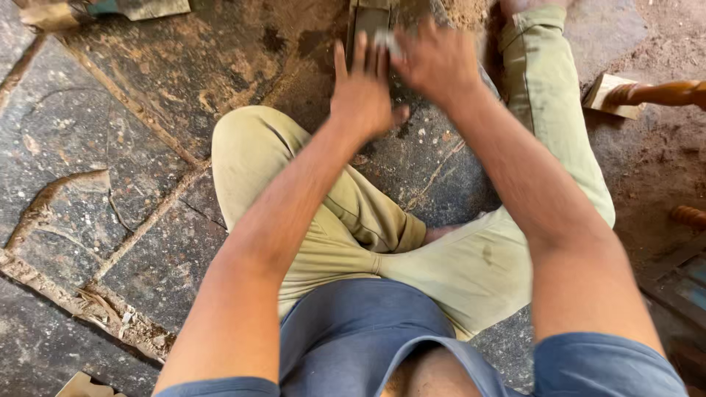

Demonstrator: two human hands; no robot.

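Hands, two, bare, both stretched forward over a dark flat block [370,22] that lies on the stone floor [110,147] at the top edge of the head view, between the person's knees.

Left hand [362,92]: fingers straight and held close together, palm down, fingertips laid on the near end of the block; thumb out to the side. It grips nothing.

Right hand [435,62]: just right of the left hand and touching it, blurred, fingers curled over the block's right edge. A small pale thing [388,42] shows at its fingertips against the block; whether it is pinched cannot be told.

Block: long, narrow, dark grey-brown, its far end cut off by the picture edge; a heap of sawdust [467,11] lies just right of it.

Legs: in pale olive trousers [353,220], left knee bent below and left of the block, right leg running up along the block's right side. Blue shirt [353,338] nearest the camera.

Turned wooden leg [662,93], reddish brown with a pale square end, well right of the block. A second turned piece [687,215] lies lower right of it.

Floor: cracked grey slabs left of the block, dusty brown earth to its right.
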